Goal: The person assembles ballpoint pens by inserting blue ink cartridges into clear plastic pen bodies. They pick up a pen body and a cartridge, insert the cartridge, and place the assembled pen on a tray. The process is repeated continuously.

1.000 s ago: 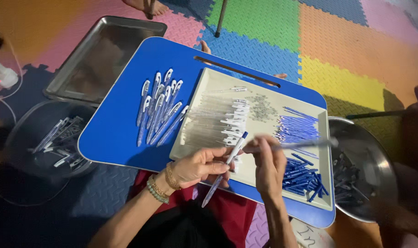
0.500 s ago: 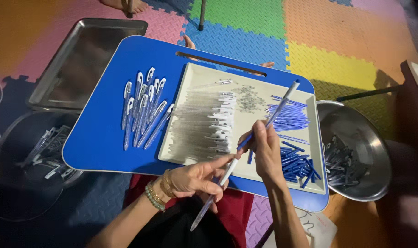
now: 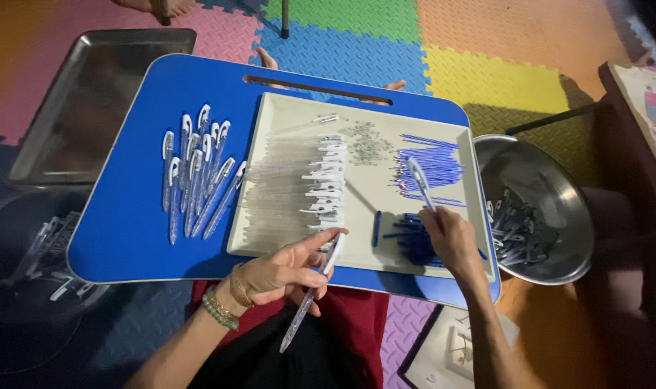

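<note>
Finished pens (image 3: pixel 198 180) in a row on the blue lap table (image 3: pixel 126 238), cream tray (image 3: pixel 371 238) of clear barrels, left hand (image 3: pixel 281 274) pinching a clear pen barrel (image 3: pixel 312 292) — tilted over the table's near edge, right hand (image 3: pixel 454 238) gripping a blue-tipped refill (image 3: pixel 420 180) above the tray's blue caps — steel bowl (image 3: pixel 551 187) beside it.

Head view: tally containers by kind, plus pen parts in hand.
Cream tray: 1
Rectangular metal tray: 1
Round metal bowl: 1
Clear round tub: 1
Clear pen barrel, in left hand: 1
Pen piece, in right hand: 1
Total: 6
</note>
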